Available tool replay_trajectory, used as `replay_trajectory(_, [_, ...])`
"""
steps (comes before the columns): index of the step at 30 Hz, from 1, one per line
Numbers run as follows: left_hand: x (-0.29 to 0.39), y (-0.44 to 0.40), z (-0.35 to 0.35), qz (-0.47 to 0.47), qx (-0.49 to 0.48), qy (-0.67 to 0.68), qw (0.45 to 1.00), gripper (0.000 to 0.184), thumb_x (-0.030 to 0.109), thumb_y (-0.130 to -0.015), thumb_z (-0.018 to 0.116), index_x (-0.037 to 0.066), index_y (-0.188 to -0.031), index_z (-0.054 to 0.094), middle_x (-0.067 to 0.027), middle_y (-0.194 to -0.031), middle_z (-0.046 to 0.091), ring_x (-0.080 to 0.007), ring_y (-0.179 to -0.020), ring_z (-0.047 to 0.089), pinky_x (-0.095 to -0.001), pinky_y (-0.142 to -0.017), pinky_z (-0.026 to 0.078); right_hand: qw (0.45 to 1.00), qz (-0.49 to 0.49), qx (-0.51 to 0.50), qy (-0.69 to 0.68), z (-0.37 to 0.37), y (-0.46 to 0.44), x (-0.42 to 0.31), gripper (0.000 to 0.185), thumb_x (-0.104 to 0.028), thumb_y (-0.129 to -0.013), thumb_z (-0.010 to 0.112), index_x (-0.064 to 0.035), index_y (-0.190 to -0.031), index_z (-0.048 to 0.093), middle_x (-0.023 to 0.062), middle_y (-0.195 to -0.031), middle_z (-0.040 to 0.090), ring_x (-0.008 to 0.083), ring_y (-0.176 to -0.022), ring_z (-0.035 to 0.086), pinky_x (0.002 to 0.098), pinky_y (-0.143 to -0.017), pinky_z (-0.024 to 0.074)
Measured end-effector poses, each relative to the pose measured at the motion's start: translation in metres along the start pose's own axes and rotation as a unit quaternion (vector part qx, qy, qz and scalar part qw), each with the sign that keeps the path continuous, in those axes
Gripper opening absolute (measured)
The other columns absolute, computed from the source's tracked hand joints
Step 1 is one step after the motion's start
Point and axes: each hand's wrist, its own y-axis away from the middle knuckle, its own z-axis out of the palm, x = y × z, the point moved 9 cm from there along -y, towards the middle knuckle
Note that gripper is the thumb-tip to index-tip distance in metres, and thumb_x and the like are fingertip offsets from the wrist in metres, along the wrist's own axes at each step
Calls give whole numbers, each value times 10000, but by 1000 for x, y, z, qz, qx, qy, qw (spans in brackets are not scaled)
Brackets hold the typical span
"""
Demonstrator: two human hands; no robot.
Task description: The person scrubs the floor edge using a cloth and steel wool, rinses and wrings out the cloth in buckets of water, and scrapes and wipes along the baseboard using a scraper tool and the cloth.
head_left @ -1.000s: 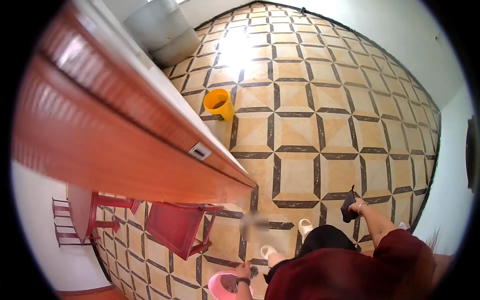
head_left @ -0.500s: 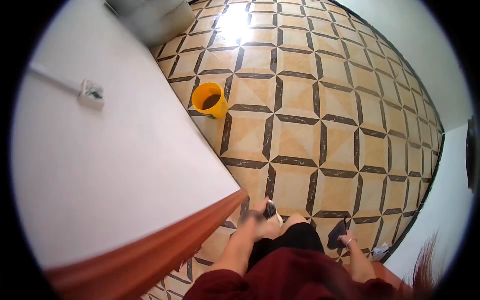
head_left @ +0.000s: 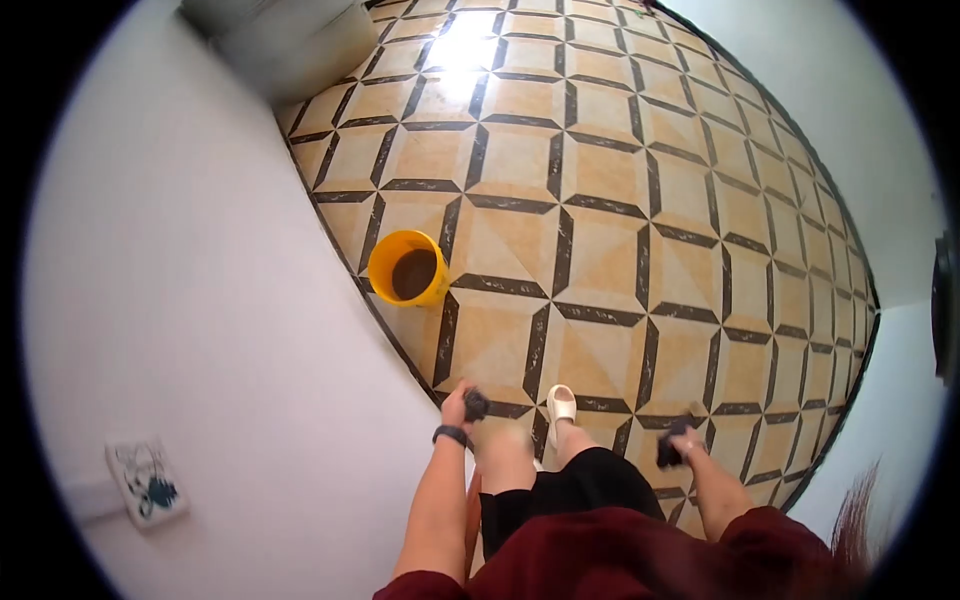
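From my distance I see a small dark thing (head_left: 476,404) held inside the closed left hand (head_left: 455,404), and a black thing (head_left: 669,450) gripped in the right hand (head_left: 688,442), well apart to the right; I cannot tell their long axes. The yellow bucket (head_left: 381,265) stands upright, ahead and slightly left of the left hand, which is nearer. Left of this hand rises the white wall (head_left: 230,340).
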Motion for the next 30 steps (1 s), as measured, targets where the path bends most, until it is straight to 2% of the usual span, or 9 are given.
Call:
replay_trajectory(1, [8,-2,-18,-9,22,72,997,311,381,-883,531,76,-838,572,-65,-727,590,-201,-652,603,-343,-560,507,994,-78,3,77,11,-35,-54,577,-229,-624,648,-20,-1147,523,172,-993,629,280,-900,610,357,-779,475])
replay_trajectory(3, [30,4,-37,-37,55,169,983,323,395,-872,546,78,-815,552,-90,-756,591,-237,-698,607,-377,-609,523,967,-252,-22,-7,39,-32,-205,614,-266,-615,657,-28,-1162,511,175,-1035,618,291,-965,595,353,-838,461])
replay_trajectory(6, [51,3,-61,-75,83,246,963,336,397,-866,556,69,-795,535,-118,-780,587,-281,-735,604,-428,-658,529,919,-376,-112,-40,93,12,-396,640,-245,-609,702,2,-1164,500,182,-1032,610,271,-953,593,339,-844,457])
replay_trajectory(12, [83,-91,-110,-58,126,329,934,239,283,-883,554,51,-828,556,-93,-758,593,-256,-738,606,-410,-662,526,872,-327,-288,-223,250,53,-610,502,-254,-754,701,26,-1132,526,67,-997,622,124,-866,579,262,-789,461])
replay_trajectory(14, [116,-125,-110,-33,151,309,939,216,248,-889,544,44,-818,561,-70,-754,592,-216,-717,603,-381,-640,529,871,-288,-307,-252,305,38,-654,457,-292,-803,662,25,-1110,542,51,-986,623,104,-859,568,247,-778,454])
replay_trajectory(22, [240,-231,-103,7,248,233,940,315,337,-858,598,34,-887,521,-80,-806,558,-214,-705,596,-412,-625,539,889,-333,-305,-70,504,-103,-755,547,-382,-817,598,56,-1130,503,198,-1044,602,278,-965,585,324,-841,436])
replay_trajectory(25, [252,-280,-112,94,288,80,950,286,279,-839,642,8,-879,564,-59,-801,590,-156,-722,585,-303,-638,507,896,-283,-340,19,539,-117,-765,579,-398,-826,571,52,-1176,465,230,-1097,574,304,-1025,562,333,-890,415])
replay_trajectory(28, [263,-338,-112,129,314,-53,939,286,264,-821,662,-16,-851,612,-57,-812,623,-137,-742,578,-250,-698,453,910,-279,-244,187,568,-169,-767,581,-414,-846,527,39,-1199,443,257,-1169,523,356,-1065,529,384,-939,388])
replay_trajectory(30, [250,-387,-127,160,345,-193,905,330,323,-822,630,-5,-846,603,-154,-826,633,-252,-762,603,-336,-713,464,890,-257,-118,357,575,-204,-768,523,-332,-878,481,16,-1253,374,286,-1205,463,424,-1100,474,446,-954,372])
